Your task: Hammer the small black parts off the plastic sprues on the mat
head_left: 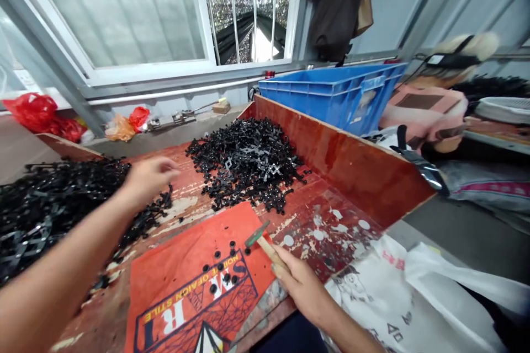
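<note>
My left hand [147, 177] reaches out over the worn red tabletop [331, 220] toward a heap of black plastic frames [49, 204] on the left; its fingers look loosely curled and are smeared by motion. My right hand [300, 281] grips the wooden handle of a small hammer [260, 240], whose green head rests at the edge of an orange printed sheet [194, 281]. Several small black round pieces [223, 273] lie loose on that sheet. A second pile of black plastic parts [248, 160] sits at the back of the table.
A raised wooden side wall [343, 160] bounds the table on the right, with a blue crate [331, 94] behind it. A white printed bag [397, 292] lies at the lower right. Another person [430, 110] is at the right. Red bags lie under the window.
</note>
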A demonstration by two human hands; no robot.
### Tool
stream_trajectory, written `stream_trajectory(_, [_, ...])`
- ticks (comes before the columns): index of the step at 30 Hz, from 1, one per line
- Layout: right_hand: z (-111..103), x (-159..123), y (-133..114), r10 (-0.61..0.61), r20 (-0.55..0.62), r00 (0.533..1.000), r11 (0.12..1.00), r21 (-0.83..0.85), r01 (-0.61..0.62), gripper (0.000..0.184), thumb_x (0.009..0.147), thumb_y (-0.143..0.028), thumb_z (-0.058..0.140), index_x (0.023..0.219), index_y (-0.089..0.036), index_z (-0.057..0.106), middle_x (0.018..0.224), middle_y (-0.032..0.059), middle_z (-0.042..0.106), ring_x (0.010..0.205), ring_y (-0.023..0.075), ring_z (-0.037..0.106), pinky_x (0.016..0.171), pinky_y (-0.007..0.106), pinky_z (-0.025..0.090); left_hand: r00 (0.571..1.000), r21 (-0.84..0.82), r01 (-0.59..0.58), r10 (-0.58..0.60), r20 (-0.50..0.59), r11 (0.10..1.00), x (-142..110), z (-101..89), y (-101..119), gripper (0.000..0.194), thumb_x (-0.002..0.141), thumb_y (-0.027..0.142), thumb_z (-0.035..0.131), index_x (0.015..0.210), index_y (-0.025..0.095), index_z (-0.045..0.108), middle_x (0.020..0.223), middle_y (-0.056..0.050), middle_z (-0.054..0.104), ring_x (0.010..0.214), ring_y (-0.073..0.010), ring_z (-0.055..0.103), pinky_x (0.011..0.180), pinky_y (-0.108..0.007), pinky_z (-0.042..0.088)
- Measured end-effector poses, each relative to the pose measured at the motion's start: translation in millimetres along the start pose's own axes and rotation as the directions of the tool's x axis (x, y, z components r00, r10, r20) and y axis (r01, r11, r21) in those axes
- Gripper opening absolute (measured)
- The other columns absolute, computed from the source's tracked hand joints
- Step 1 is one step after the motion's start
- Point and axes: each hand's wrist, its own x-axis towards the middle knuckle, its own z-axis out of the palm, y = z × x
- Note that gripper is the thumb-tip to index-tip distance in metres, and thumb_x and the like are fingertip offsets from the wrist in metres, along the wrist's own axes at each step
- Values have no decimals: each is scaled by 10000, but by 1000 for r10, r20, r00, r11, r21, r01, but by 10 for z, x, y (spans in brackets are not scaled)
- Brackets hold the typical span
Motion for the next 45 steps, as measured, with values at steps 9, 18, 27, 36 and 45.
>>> stream_trajectory(9, [-19, 26, 67, 26, 20, 999, 994, 108, -28, 442, 951, -373, 519, 1364, -249, 612, 1174, 60, 730, 1037, 272, 678, 939, 384, 508, 945, 257, -11, -73, 318, 966, 482, 1555, -110, 151, 850, 303, 695, 916, 170, 669, 924, -48, 694, 896, -202, 652, 846, -390, 504])
stream_trajectory(18, [-20, 55, 129, 18, 87, 996, 974, 225, -37, 480, 968, -373, 497, 1426, -238, 554, 1297, 71, 674, 1194, 282, 612, 1036, 427, 450, 904, -192, 246, -153, 399, 950, 28, 946, -400, 412, 596, 209, 636, 1008, 207, 617, 688, 10, 641, 617, -177, 629, 526, -227, 413])
stream_trajectory(27, [11, 41, 284, 87, 51, 995, 985, 143, -93, 495, 959, -375, 502, 1416, -192, 549, 1141, 54, 718, 995, 257, 658, 902, 375, 506, 900, -512, 435, -352, 256, 741, -465, 770, -611, 546, 563, 158, 717, 1086, 219, 572, 707, 53, 600, 519, -92, 546, 477, -166, 408])
stream_trajectory(36, [64, 44, 383, 96, 70, 993, 959, 259, -111, 511, 952, -422, 533, 1413, -201, 536, 1280, 83, 674, 1168, 278, 625, 1015, 419, 471, 762, -673, 637, -441, 474, 376, -1132, 144, -811, 178, 743, 264, 635, 804, 203, 479, 564, 59, 425, 387, -56, 310, 363, -155, 228])
stream_trajectory(45, [41, 72, 547, 101, 40, 994, 972, 210, -107, 583, 938, -487, 564, 1437, -186, 531, 1393, 129, 605, 1254, 316, 582, 1080, 474, 433, 933, -407, 325, -360, -12, 854, -1319, 164, -838, 525, 706, 284, 748, 1183, 267, 527, 597, 82, 501, 526, -114, 467, 494, -179, 339])
